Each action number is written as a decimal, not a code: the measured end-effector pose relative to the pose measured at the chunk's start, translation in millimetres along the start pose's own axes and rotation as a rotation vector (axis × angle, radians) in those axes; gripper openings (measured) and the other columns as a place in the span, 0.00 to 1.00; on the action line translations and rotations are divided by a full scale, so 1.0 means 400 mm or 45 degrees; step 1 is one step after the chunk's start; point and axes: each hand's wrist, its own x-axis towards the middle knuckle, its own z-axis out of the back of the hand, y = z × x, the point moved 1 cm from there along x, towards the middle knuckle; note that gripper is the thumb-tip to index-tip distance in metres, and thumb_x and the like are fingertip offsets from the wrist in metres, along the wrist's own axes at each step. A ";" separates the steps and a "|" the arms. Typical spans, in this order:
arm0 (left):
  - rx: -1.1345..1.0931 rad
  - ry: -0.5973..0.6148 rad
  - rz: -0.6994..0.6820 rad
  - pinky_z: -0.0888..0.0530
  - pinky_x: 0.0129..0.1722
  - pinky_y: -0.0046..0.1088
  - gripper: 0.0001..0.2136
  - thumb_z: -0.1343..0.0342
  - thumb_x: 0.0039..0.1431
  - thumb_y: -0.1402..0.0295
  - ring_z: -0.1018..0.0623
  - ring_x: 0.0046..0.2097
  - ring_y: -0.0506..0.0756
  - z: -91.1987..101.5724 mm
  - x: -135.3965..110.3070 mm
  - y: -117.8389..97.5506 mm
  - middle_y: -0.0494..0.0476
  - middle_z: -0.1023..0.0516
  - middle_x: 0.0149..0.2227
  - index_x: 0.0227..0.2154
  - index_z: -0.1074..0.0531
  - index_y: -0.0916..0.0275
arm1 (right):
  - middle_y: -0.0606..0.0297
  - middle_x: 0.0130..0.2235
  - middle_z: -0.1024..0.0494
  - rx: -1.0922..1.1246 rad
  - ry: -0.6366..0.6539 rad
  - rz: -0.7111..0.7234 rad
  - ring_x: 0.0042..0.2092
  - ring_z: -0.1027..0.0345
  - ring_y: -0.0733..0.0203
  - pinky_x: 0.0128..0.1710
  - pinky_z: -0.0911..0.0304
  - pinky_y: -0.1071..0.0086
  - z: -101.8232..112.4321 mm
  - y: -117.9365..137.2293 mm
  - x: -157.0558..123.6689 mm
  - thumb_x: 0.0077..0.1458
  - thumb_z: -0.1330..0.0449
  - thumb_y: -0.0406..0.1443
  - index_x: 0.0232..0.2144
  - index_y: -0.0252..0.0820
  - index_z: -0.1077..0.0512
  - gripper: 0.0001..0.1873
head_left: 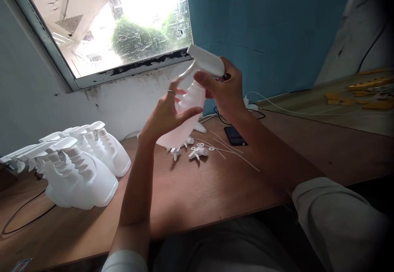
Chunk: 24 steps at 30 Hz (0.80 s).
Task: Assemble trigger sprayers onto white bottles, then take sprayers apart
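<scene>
A translucent white spray bottle (181, 130) is held up over the table, tilted, in both my hands. My left hand (169, 114) wraps round its ridged body, thumb across the near side. At the neck, my right hand (226, 83) grips the white trigger sprayer head (206, 60), whose nozzle points up and left. The sprayer head sits on the bottle's neck; my fingers hide the joint. Below on the table lie several small white sprayer parts (198, 152), small white rings (211, 149) and thin white tubes (237, 151).
Several white spray bottles (95, 177) with sprayer heads stand in rows at the left of the brown table (191, 198). A black phone (235, 136) lies at the back near cables (223, 118). A window (138, 26) and a blue panel (261, 30) are behind.
</scene>
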 end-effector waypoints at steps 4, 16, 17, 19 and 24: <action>-0.062 0.113 0.105 0.25 0.40 0.35 0.23 0.40 0.54 0.49 0.23 0.42 0.61 -0.025 0.006 0.027 0.59 0.22 0.38 0.44 0.28 0.63 | 0.72 0.24 0.43 0.146 0.091 -0.065 0.26 0.46 0.70 0.22 0.43 0.75 0.003 -0.012 0.007 0.44 0.28 0.42 0.27 0.42 0.34 0.18; -0.376 0.501 0.143 0.26 0.28 0.26 0.19 0.34 0.47 0.54 0.22 0.33 0.54 0.025 -0.009 0.091 0.56 0.21 0.34 0.35 0.26 0.64 | 0.70 0.31 0.33 0.256 0.522 -0.065 0.35 0.35 0.65 0.32 0.34 0.74 -0.009 -0.028 0.002 0.31 0.23 0.43 0.33 0.43 0.33 0.29; -0.441 0.553 0.141 0.26 0.28 0.26 0.20 0.35 0.47 0.53 0.21 0.33 0.55 0.024 -0.010 0.092 0.56 0.21 0.34 0.36 0.25 0.64 | 0.69 0.30 0.33 0.270 0.523 -0.082 0.35 0.34 0.64 0.31 0.34 0.73 -0.011 -0.031 0.002 0.31 0.23 0.44 0.32 0.42 0.33 0.28; -0.629 0.664 0.130 0.25 0.29 0.26 0.24 0.36 0.47 0.49 0.21 0.34 0.56 0.020 -0.013 0.099 0.57 0.20 0.36 0.39 0.25 0.63 | 0.68 0.30 0.31 0.352 0.574 -0.097 0.34 0.33 0.63 0.31 0.34 0.72 -0.009 -0.033 0.003 0.31 0.23 0.44 0.30 0.42 0.33 0.27; -0.921 0.892 0.149 0.24 0.31 0.30 0.33 0.35 0.39 0.41 0.19 0.36 0.60 0.001 -0.010 0.122 0.63 0.19 0.37 0.41 0.24 0.64 | 0.65 0.30 0.27 0.460 0.772 0.014 0.36 0.30 0.58 0.34 0.32 0.66 0.019 -0.023 0.010 0.31 0.26 0.51 0.27 0.42 0.32 0.27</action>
